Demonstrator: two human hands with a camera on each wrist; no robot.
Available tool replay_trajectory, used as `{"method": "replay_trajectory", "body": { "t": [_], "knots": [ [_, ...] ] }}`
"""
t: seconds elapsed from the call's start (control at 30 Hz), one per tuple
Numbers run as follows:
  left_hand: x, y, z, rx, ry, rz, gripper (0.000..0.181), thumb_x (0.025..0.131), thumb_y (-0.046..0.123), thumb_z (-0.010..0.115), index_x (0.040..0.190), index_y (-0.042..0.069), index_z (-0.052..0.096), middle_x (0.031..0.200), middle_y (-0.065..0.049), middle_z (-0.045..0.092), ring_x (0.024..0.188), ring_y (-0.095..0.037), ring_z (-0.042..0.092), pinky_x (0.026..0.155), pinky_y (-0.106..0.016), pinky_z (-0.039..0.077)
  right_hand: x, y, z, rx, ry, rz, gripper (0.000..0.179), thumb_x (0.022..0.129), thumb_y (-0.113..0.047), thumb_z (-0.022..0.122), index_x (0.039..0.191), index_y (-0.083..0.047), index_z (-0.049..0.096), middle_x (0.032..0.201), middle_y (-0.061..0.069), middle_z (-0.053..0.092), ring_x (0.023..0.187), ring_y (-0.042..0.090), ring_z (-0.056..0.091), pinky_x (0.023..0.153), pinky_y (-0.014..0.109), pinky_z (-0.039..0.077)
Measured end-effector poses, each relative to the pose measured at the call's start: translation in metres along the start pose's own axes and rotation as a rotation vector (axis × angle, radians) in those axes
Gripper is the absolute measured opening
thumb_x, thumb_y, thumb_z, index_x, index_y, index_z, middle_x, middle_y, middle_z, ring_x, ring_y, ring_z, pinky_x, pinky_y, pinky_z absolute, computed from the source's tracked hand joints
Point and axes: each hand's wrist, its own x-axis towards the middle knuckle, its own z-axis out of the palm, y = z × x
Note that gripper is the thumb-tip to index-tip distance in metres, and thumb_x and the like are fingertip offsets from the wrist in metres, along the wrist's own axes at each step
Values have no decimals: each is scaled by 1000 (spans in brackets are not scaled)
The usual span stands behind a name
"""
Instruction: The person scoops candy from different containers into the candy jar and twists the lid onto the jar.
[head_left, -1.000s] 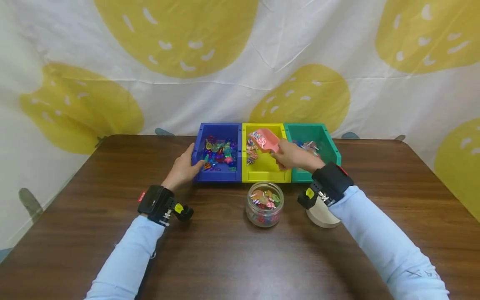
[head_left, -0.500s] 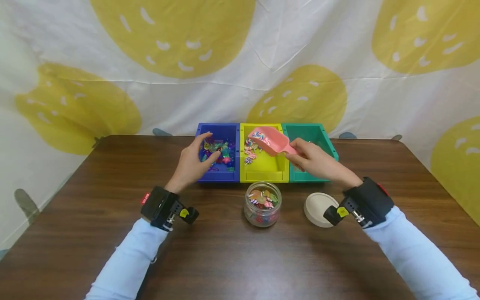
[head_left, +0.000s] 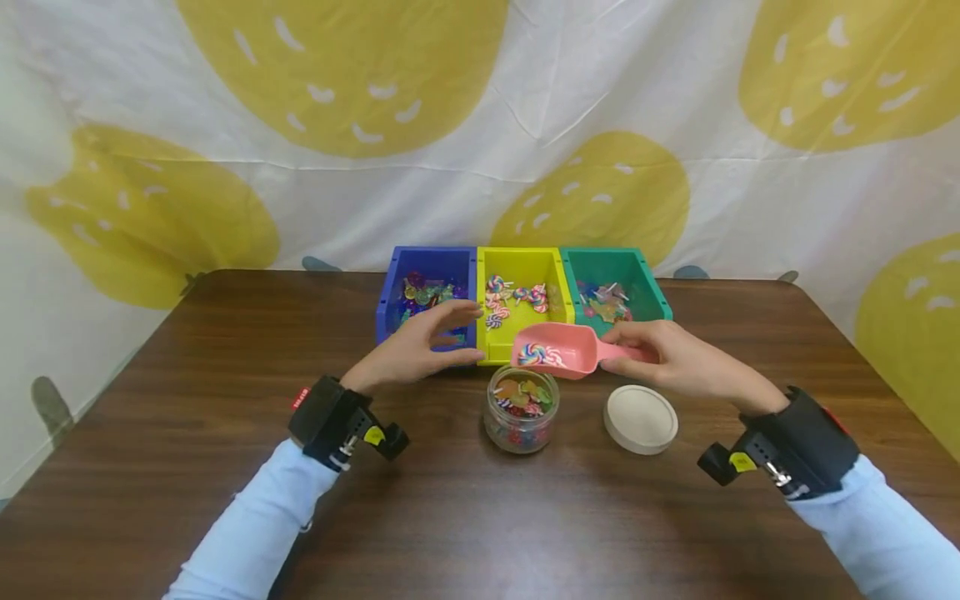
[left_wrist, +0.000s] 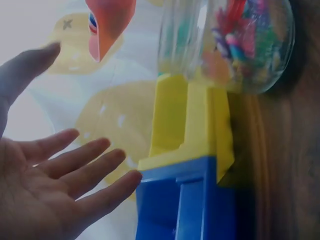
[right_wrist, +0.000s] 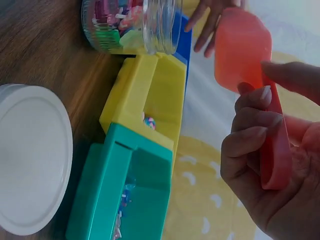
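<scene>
My right hand [head_left: 671,358] grips the handle of a pink scoop [head_left: 576,350]; its fingers curl round the handle [right_wrist: 275,150] in the right wrist view. Swirl-patterned candy pieces [head_left: 542,355] lie in the scoop, which hovers just above and behind the mouth of a glass jar [head_left: 522,429]. Mixed colourful pieces fill much of that jar. To the left, my left hand [head_left: 416,348] hangs in the air with fingers and thumb spread, holding nothing. It is in front of the blue bin [head_left: 384,321], apart from the jar and scoop.
The yellow bin [head_left: 525,260] holds several swirl candies. Beside it, the green bin [head_left: 637,287] contains small wrapped-looking pieces. A white round lid [head_left: 641,419] lies on the brown table [head_left: 450,533], right of the jar. A patterned cloth [head_left: 420,200] hangs behind.
My right hand has brought the loaded scoop from over the yellow bin toward the jar. My left hand has let go of the blue bin's side and moved right.
</scene>
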Motion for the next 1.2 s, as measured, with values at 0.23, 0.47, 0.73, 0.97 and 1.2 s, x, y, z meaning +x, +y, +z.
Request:
{"method": "replay_trajectory", "body": {
  "t": [0.23,0.47,0.73,0.97,1.2],
  "knots": [
    [0,-4,17,-31,-144,25,67,79,23,67,135,9,32,137,-12,38,126,-24,35,97,-39,38,-8,1,-2,-16,-20,28,17,85,-19,61,97,-7,58,66,-8,50,57,6,41,51,20,35],
    [2,-4,29,-66,-241,-11,79,75,28,71,137,8,28,138,-12,37,123,-26,38,94,-37,41,-11,0,-5,-83,-34,-20,22,81,-19,65,96,-6,55,75,-8,58,64,6,45,54,20,37],
    [8,-4,41,92,-280,2,81,73,25,73,137,5,29,134,-11,41,121,-24,40,98,-40,37,-8,-9,-5,-214,-3,-47,11,80,-10,66,89,-7,61,66,-10,50,58,4,40,52,19,38],
    [11,-3,46,159,-262,14,78,72,23,75,135,5,32,130,-11,46,117,-24,44,97,-40,37,-7,-24,-9,-317,60,-70,11,74,-5,70,84,-7,68,68,-8,59,56,4,45,51,19,41],
    [10,-2,46,151,-264,4,77,73,22,74,135,6,32,132,-12,43,120,-25,41,98,-41,36,-8,-38,-14,-399,85,-35,15,72,-8,73,87,-8,69,73,-5,62,58,5,47,52,19,43]
  ]
}}
